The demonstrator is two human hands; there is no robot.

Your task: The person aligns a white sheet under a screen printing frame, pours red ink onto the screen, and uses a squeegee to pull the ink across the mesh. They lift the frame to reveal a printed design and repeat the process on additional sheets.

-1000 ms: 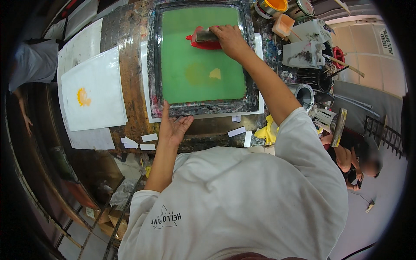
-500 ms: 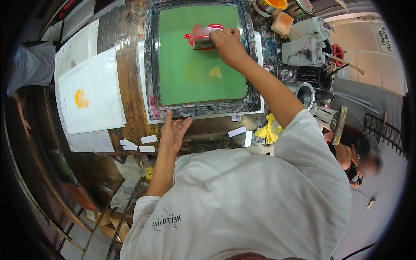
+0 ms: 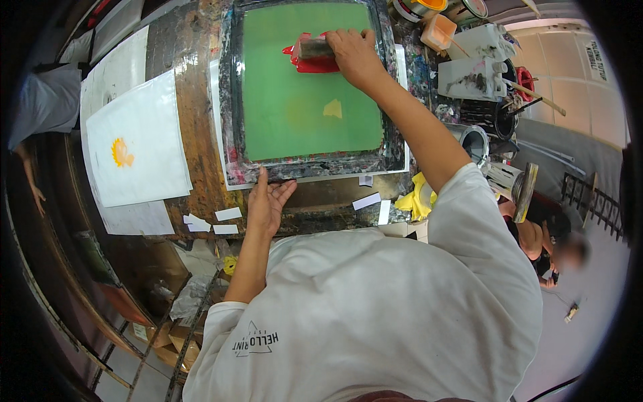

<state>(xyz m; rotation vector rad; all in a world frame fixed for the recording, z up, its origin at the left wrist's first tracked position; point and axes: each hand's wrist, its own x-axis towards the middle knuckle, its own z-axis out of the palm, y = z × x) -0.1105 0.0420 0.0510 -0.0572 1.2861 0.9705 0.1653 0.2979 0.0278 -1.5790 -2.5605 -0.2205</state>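
A silk-screen frame [image 3: 236, 127] with a green mesh [image 3: 288, 134] lies on the table in front of me, white paper showing under its edges. My right hand [image 3: 355, 57] is closed around a squeegee [image 3: 313, 47] with a wooden handle, on the far part of the mesh. Wet red ink [image 3: 315, 65] spreads on the near side of the squeegee and at its left end. Closer to me on the mesh is a small yellowish patch [image 3: 333, 108]. My left hand [image 3: 268, 204] is at the near edge of the frame, fingers apart, palm up, holding nothing.
White sheets [image 3: 140, 144], one with an orange print, lie on the left. Ink tubs and cans [image 3: 469, 80] crowd the right side. Paper slips [image 3: 366, 202] and a yellow cloth [image 3: 418, 199] are along the near edge. Another person [image 3: 50, 100] stands far left; one sits at right.
My right hand has shifted the squeegee slightly away from me, and the red ink now shows on its near side instead of its far side. My left hand stays by the frame edge.
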